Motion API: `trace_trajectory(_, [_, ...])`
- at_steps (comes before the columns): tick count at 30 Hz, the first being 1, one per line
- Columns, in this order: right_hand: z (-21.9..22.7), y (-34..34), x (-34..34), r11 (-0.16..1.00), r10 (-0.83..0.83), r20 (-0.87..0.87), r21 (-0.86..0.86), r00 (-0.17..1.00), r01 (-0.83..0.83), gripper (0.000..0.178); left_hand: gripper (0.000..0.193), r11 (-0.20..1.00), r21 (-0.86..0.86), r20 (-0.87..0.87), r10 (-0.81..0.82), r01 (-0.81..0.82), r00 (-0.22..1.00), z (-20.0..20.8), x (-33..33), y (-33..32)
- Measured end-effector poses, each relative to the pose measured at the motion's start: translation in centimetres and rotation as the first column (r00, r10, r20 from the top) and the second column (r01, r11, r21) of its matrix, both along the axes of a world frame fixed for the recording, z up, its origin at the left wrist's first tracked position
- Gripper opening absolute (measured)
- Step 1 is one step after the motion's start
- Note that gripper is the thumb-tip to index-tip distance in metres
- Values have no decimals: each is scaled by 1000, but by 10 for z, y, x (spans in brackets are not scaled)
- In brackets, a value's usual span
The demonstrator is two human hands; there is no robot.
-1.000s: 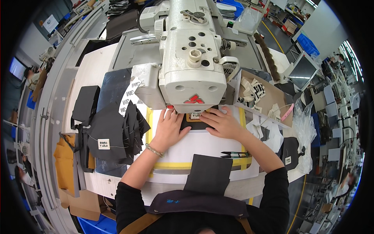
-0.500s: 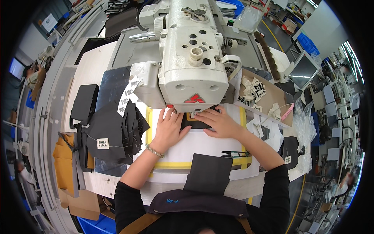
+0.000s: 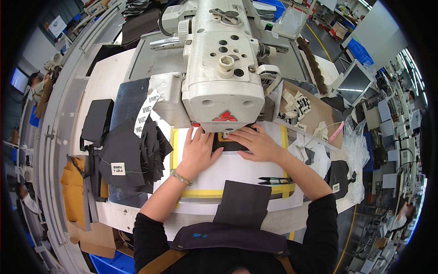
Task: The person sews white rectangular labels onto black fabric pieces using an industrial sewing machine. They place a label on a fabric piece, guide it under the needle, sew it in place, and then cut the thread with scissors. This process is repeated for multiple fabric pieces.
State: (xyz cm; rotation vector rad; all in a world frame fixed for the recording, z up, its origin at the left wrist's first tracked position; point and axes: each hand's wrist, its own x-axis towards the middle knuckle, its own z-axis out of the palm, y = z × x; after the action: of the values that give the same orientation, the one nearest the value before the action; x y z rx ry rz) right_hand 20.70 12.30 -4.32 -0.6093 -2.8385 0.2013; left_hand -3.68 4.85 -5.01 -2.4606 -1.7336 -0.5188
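Note:
Under the head of a white industrial sewing machine [image 3: 223,102] lies a black fabric piece [image 3: 232,146], partly hidden by the machine and my fingers. My left hand [image 3: 197,153] rests flat at its left edge, fingers stretched toward the machine and thumb on the fabric. From the right, my right hand [image 3: 256,144] lies across it with its fingers close to a small yellowish frame [image 3: 222,137] below the needle area. Both palms are down and neither hand grips anything. A white sheet edged with yellow tape [image 3: 214,171] spreads beneath them.
Dark fabric pieces with a pale label [image 3: 127,155] are stacked at left, beside mustard pieces [image 3: 74,189]. Dark-handled snips [image 3: 274,181] lie at right. A cardboard box of labels [image 3: 331,132] stands farther right, near clear plastic [image 3: 357,153]. A dark panel [image 3: 242,203] hangs over the front edge.
The view has shifted slightly, so the machine head and the left stack appear a little farther left. Both hands stay in the same place on the black fabric.

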Motion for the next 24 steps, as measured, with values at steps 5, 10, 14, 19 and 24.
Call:
trace_trajectory(5, [4, -1, -2, 998, -13, -9, -67, 1000, 13, 57, 61, 1000, 2, -3, 1, -1, 1000, 0, 1, 0])
trace_trajectory(10, [6, -1, -2, 995, -13, -7, -97, 1000, 12, 56, 59, 1000, 29, -7, -10, 10, 1000, 1, 1, 2])
trace_trajectory(14, [6, 0, -1, 993, -4, -8, -118, 1000, 3, 56, 59, 1000, 26, -23, -12, 12, 1000, 3, 1, 2])
trace_trajectory(19, [3, -2, -2, 994, 2, -53, -105, 999, -8, 55, 58, 999, 14, -46, -30, 30, 999, 3, 0, 4])
trace_trajectory(24, [0, -1, -2, 994, 5, -76, -106, 997, -13, 54, 57, 999, -10, -67, -34, 33, 997, 7, -1, 7])
